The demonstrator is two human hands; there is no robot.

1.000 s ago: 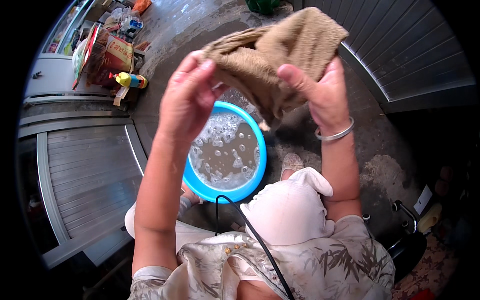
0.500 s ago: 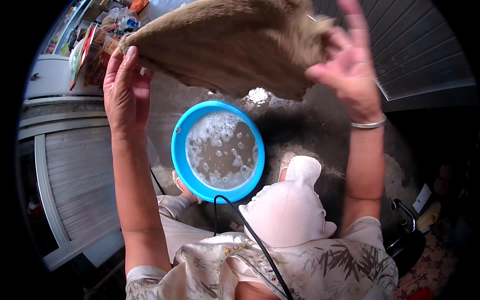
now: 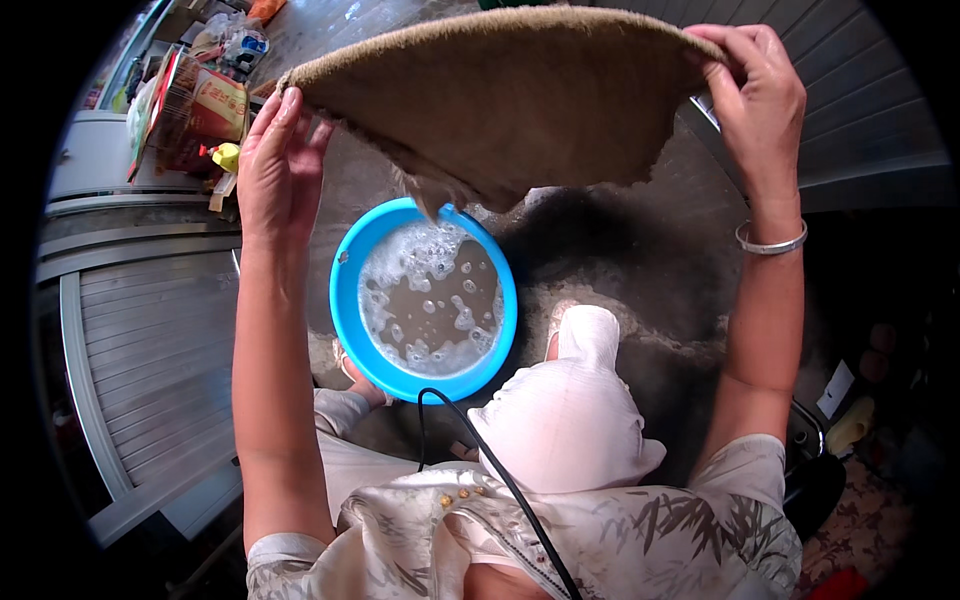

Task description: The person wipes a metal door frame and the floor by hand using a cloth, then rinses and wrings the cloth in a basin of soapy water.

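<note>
A brown cloth (image 3: 500,110) with a fuzzy pile is stretched out in the air between my hands, its far edge bowed upward. My left hand (image 3: 275,175) pinches its left corner between thumb and fingers. At the opposite corner, my right hand (image 3: 762,115), with a silver bangle on the wrist, grips the edge. The cloth's lower edge hangs down ragged, and one tip overlaps the far rim of a round blue basin (image 3: 345,305) on the floor. Cloudy grey-brown water (image 3: 425,305) with white suds is in the basin.
My foot and leg are beside the basin's near left, and my other knee (image 3: 565,430) is at its right. A black cable (image 3: 490,455) runs down across my front. Red boxes (image 3: 200,105) and a yellow-topped bottle (image 3: 226,156) stand far left. Ribbed grey panels (image 3: 860,110) rise at far right.
My right hand has moved outward to the right and closed on the cloth's corner; its fingers were spread before. The cloth is now pulled wider, and my left hand has shifted slightly right.
</note>
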